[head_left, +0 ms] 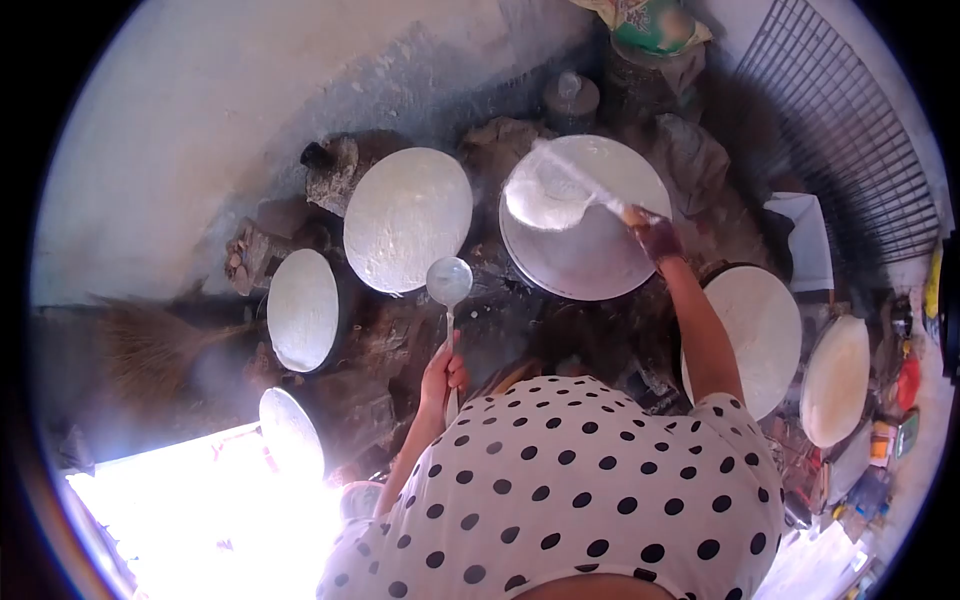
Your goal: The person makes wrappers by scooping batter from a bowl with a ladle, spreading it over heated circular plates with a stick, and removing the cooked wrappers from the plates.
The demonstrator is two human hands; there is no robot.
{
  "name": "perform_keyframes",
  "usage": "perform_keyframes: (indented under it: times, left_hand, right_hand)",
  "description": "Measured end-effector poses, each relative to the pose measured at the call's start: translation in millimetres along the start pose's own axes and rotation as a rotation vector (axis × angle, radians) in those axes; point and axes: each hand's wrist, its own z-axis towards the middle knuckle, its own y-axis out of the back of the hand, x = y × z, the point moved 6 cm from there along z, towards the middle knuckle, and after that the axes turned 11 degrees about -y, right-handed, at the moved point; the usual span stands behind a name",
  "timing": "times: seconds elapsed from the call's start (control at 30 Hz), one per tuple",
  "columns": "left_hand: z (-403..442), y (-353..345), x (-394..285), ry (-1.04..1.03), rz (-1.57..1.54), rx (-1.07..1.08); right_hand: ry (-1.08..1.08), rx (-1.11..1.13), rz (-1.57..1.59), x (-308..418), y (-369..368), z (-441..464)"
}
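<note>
My left hand point(443, 372) is wrapped round the handle of a metal ladle point(450, 282), whose round bowl points up between two pans. My right hand point(655, 236) grips the brown end of a long pale spreading tool point(575, 172), which lies across the large round pan point(590, 262) at the centre. White batter point(545, 200) covers the left part of that pan under the tool. To its left, a round pan with a white layer point(408, 220) stands near the ladle's bowl.
Smaller white rounds point(302, 310) point(292, 435) are at the left. White rounds point(752, 340) point(836, 382) are at the right. A straw broom point(150, 345) lies far left. Behind are a lidded pot point(571, 100), a sack point(655, 25) and a metal grille point(840, 120).
</note>
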Motion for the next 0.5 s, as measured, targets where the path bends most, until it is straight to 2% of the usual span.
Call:
perform_keyframes:
  times: [0.03,0.1,0.17,0.23,0.3,0.33,0.37,0.43,0.5]
  left_hand:
    - [0.3,0.9,2.5,0.009,-0.003,-0.007]
    - [-1.9,2.5,5.0,0.027,-0.030,-0.026]
    - [-8.3,1.8,10.2,0.034,-0.079,-0.044]
    - [-17.7,2.0,13.7,0.006,-0.079,-0.052]
    - [-27.5,6.6,23.4,0.003,-0.123,-0.063]
    - [-32.7,8.7,28.7,0.003,-0.158,-0.073]
    - [-36.6,12.6,35.8,0.007,-0.154,-0.086]
    - [-44.5,19.8,48.2,0.014,-0.211,-0.088]
    - [-59.1,25.4,58.3,0.030,-0.270,-0.115]
  right_hand:
    - [0.070,-0.211,-0.094,13.8,10.9,-1.9]
    - [0.130,-0.123,-0.169,15.4,-2.3,-0.4]
    - [0.457,-0.052,-0.225,0.3,-21.7,0.3]
    - [0.440,0.021,-0.333,8.5,0.4,-19.8]
    - [0.303,0.134,-0.231,-5.6,15.1,-19.8]
    - [0.248,0.084,-0.368,-19.3,10.3,5.8]
    - [0.234,-0.001,-0.209,-23.1,4.6,27.2]
    - [0.316,-0.117,-0.195,7.8,7.8,19.3]
    - [0.388,-0.010,-0.221,2.6,-1.4,15.7]
